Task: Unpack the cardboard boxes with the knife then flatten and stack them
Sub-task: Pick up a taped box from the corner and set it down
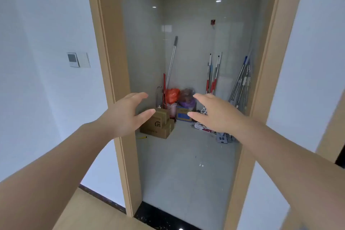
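Reaching forward in the head view, the left hand (124, 113) and right hand (212, 113) hang in the air before a wooden door frame (112, 61), both released, fingers spread and holding nothing. Beyond them, on the grey floor (186, 164) of a small tiled room, two cardboard boxes (158, 125) sit stacked near the left wall, a yellow-handled tool (142, 137) lying just beside them. Mop poles (240, 82) lean in the far corner, with plastic bags (173, 95) behind the boxes.
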The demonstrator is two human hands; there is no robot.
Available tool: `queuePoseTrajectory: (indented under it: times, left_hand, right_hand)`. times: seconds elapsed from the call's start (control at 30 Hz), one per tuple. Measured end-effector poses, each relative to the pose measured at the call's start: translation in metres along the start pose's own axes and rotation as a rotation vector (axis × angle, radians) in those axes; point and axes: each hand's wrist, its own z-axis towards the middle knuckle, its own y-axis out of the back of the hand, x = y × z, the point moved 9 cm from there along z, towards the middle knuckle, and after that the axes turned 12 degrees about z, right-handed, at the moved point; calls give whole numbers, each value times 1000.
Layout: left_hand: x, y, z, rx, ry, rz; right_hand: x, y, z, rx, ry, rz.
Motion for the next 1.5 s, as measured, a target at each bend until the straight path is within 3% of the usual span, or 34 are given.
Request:
queuePoseTrajectory:
  times: [0.37, 0.83, 1.03, 1.23, 1.5]
  left_hand:
    - [22, -108, 150, 26, 100, 0]
    - [78, -219, 300, 45, 111, -51]
    - [139, -277, 383, 66, 112, -114]
    - [205, -354, 469, 133, 130, -217]
    - [233, -439, 575, 210, 76, -287]
  right_hand:
    - [-115, -52, 166, 47, 50, 120]
    - [-223, -122, 302, 55, 29, 179]
    - [-285, -174, 361, 80, -76, 203]
    - [-370, -227, 401, 141, -294, 197]
    - [-471, -248, 443, 145, -495, 119]
